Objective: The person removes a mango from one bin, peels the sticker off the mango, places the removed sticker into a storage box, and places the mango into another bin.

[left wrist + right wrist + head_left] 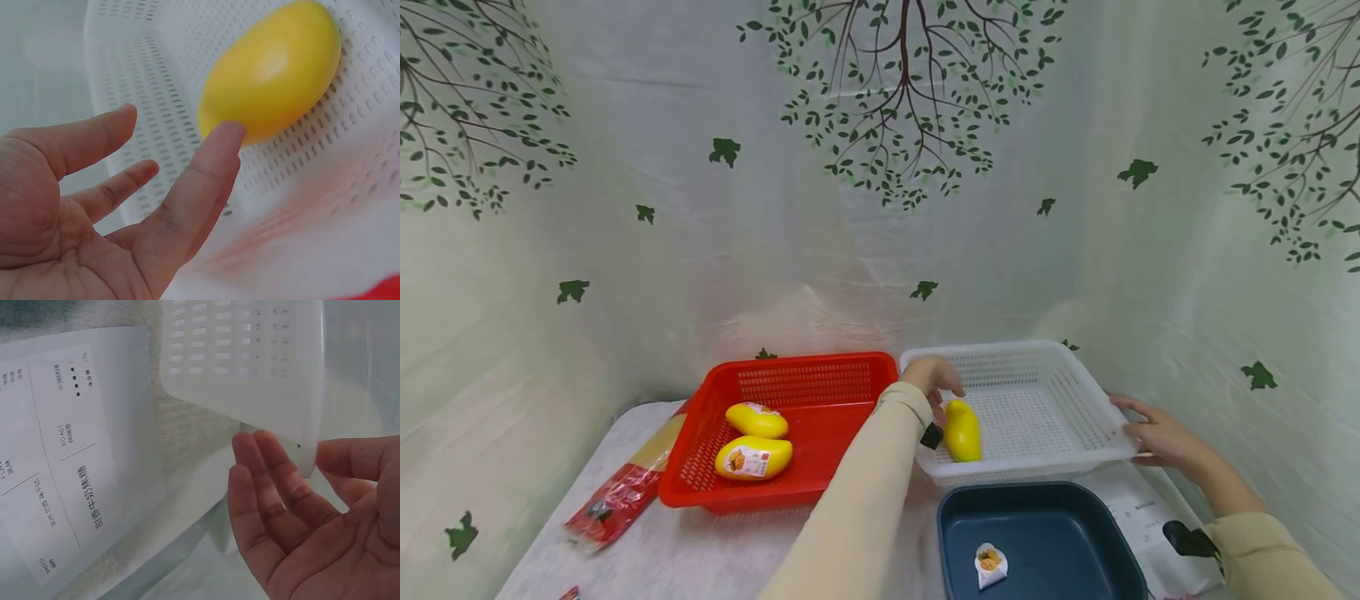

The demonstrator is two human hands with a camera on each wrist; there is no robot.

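A smooth yellow mango (962, 431) lies in the left end of a white perforated plastic basket (1037, 467). Over that end reaches my left hand (931, 379), fingers spread and relaxed. In the left wrist view a fingertip overlaps the near end of the mango (272, 72); whether it touches cannot be made out. At the basket's right end, my right hand (1168, 437) holds the rim. The right wrist view has the thumb on one side of the basket's rim (310, 425) and the fingers on the other, beneath it.
Left stands a red basket (835, 425) with two labelled mangoes (754, 458). In front, a dark blue tray (1045, 542) contains a small white label (991, 567). A red and gold packet (625, 496) lies far left; a white printed bag (1150, 517) lies right.
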